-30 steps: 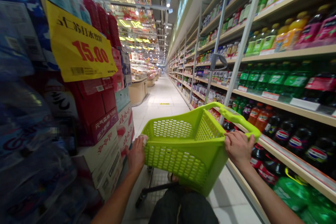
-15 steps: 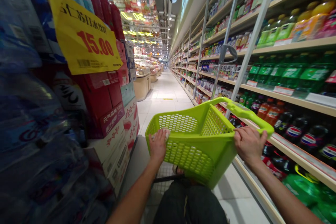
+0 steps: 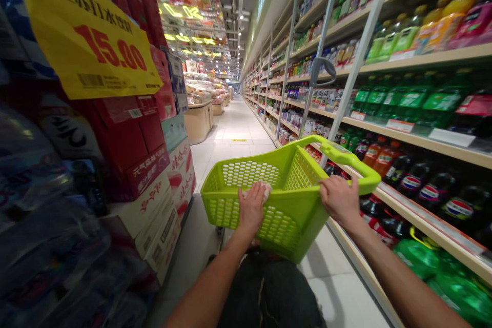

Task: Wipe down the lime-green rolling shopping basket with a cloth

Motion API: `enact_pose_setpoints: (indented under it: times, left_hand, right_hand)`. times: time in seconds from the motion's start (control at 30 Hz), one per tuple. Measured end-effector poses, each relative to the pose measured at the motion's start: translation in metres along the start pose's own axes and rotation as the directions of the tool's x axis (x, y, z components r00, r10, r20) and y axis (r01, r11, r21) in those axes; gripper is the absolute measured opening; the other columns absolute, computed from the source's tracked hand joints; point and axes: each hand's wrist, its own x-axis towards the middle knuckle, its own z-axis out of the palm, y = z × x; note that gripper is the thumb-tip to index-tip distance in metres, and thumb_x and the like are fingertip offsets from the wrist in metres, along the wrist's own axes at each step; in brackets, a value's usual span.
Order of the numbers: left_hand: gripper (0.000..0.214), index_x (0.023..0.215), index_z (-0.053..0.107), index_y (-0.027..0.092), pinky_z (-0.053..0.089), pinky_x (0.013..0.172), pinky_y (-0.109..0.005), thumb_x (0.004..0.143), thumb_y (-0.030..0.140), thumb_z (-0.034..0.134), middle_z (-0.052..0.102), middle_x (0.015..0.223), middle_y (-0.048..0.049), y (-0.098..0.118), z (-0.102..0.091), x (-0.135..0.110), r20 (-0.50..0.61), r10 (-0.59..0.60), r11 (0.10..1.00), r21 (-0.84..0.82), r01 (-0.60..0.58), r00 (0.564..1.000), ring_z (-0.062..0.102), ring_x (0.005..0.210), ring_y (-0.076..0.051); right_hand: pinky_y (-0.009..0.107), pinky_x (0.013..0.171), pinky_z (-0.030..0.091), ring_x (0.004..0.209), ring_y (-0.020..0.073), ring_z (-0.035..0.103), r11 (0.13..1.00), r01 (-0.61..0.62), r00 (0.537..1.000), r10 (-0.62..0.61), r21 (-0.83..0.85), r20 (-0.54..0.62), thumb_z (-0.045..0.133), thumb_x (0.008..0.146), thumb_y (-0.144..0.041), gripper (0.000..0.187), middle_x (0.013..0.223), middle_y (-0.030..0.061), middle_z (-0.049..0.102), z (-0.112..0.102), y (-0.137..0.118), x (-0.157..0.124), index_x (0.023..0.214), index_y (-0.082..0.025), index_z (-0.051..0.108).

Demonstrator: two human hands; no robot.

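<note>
A lime-green shopping cart (image 3: 307, 225) with perforated sides stands sideways in front of my legs. My left hand (image 3: 251, 207) presses a crumpled pale cloth (image 3: 265, 190) onto the near rim, about midway along. Only an edge of the cloth shows past the fingers. At the rear corner, my right hand (image 3: 340, 197) is closed over the rim where the handle (image 3: 369, 177) begins. The part of the cart I can see into holds no goods.
Shelves of bottled drinks (image 3: 403, 97) line the right side. Stacked drink cartons (image 3: 154, 210) and wrapped bottles rise close on the left, under a yellow price sign (image 3: 111, 56). A tiled aisle (image 3: 230, 128) runs ahead past wooden display counters (image 3: 198, 123).
My left hand has slid with the cloth rightward along the near rim, from the front corner toward the middle. My right hand keeps its grip. The whole view has shifted slightly.
</note>
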Motion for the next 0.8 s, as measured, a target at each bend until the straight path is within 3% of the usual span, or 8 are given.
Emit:
enact_pose_setpoints:
  times: [0.07,0.13,0.2,0.33,0.43,0.63,0.7,0.8]
  left_hand:
    - [0.051,0.125,0.04,0.023,0.015,0.105,-0.054,0.077,0.007,0.036,0.043,0.133,-0.0059,0.015,0.005,0.002,-0.002,0.082,0.996,-0.026,-0.082,0.997,0.038,0.123,-0.019]
    - [0.051,0.124,0.042,0.023,0.014,0.105,-0.055,0.077,0.006,0.035,0.044,0.132,-0.0058,0.005,0.004,0.002,-0.014,0.094,0.995,-0.016,-0.094,0.995,0.039,0.123,-0.018]
    - [0.051,0.123,0.043,0.023,0.013,0.105,-0.055,0.075,0.004,0.035,0.045,0.131,-0.0057,-0.029,-0.002,-0.002,-0.033,0.047,0.998,0.036,-0.046,0.998,0.04,0.122,-0.019]
    - [0.05,0.12,0.046,0.019,0.015,0.103,-0.058,0.074,0.003,0.035,0.05,0.127,-0.0096,-0.104,-0.021,-0.016,-0.141,-0.2,0.963,0.155,0.221,0.97,0.045,0.118,-0.022]
    - [0.048,0.118,0.048,0.018,0.02,0.102,-0.058,0.075,0.004,0.035,0.051,0.125,-0.0099,-0.113,-0.02,-0.017,-0.172,-0.268,0.935,0.191,0.299,0.948,0.047,0.115,-0.022]
    - [0.048,0.124,0.042,0.023,0.016,0.105,-0.054,0.079,0.009,0.035,0.046,0.131,-0.006,-0.07,0.006,0.001,-0.092,0.045,0.991,0.13,-0.033,0.995,0.04,0.121,-0.019]
    - [0.046,0.124,0.042,0.022,0.013,0.105,-0.053,0.081,0.009,0.034,0.047,0.129,-0.0072,-0.079,0.01,-0.009,-0.1,0.124,0.985,0.131,-0.11,0.987,0.04,0.122,-0.018]
    - [0.04,0.117,0.049,0.022,0.014,0.106,-0.052,0.082,0.009,0.035,0.053,0.124,-0.0074,-0.112,0.018,-0.046,-0.056,0.153,0.978,0.153,-0.143,0.987,0.043,0.119,-0.018]
  right_hand:
    - [0.044,0.097,0.013,0.087,0.0193,0.053,0.998,0.065,0.989,-0.068,0.026,0.131,0.041,0.082,-0.022,0.023,0.086,0.0026,0.066,-0.002,-0.013,0.003,0.086,-0.02,0.063]
    - [0.043,0.096,0.013,0.086,0.0193,0.053,0.996,0.082,0.978,-0.089,0.043,0.189,0.043,0.083,-0.025,0.022,0.088,0.0028,0.066,-0.001,-0.026,0.004,0.089,-0.021,0.063]
    - [0.042,0.095,0.014,0.089,0.0199,0.052,0.99,0.125,0.972,-0.137,0.07,0.191,0.045,0.083,-0.029,0.021,0.092,0.0037,0.065,0.004,-0.039,0.003,0.093,-0.021,0.062]
    - [0.04,0.087,0.018,0.083,0.0189,0.052,0.971,0.212,0.964,-0.226,0.106,0.139,0.048,0.084,-0.03,0.02,0.088,0.002,0.066,0.02,-0.055,0.001,0.097,-0.025,0.062]
    - [0.036,0.076,0.021,0.074,0.0167,0.052,0.968,0.234,0.963,-0.244,0.089,0.116,0.047,0.085,-0.029,0.019,0.076,0.0006,0.065,0.034,-0.058,0.006,0.094,-0.027,0.064]
    - [0.034,0.071,0.021,0.071,0.0164,0.05,0.95,0.312,0.948,-0.313,0.032,0.058,0.046,0.086,-0.032,0.021,0.069,0.0001,0.062,0.052,-0.053,0.018,0.095,-0.027,0.065]
    - [0.034,0.072,0.021,0.071,0.0167,0.05,0.949,0.313,0.949,-0.314,0.021,0.036,0.045,0.086,-0.033,0.023,0.071,0.0004,0.063,0.058,-0.052,0.019,0.095,-0.027,0.064]
    - [0.034,0.072,0.021,0.071,0.0169,0.05,0.946,0.323,0.946,-0.323,0.017,0.006,0.043,0.087,-0.035,0.025,0.071,0.0011,0.063,0.066,-0.05,0.02,0.096,-0.026,0.064]
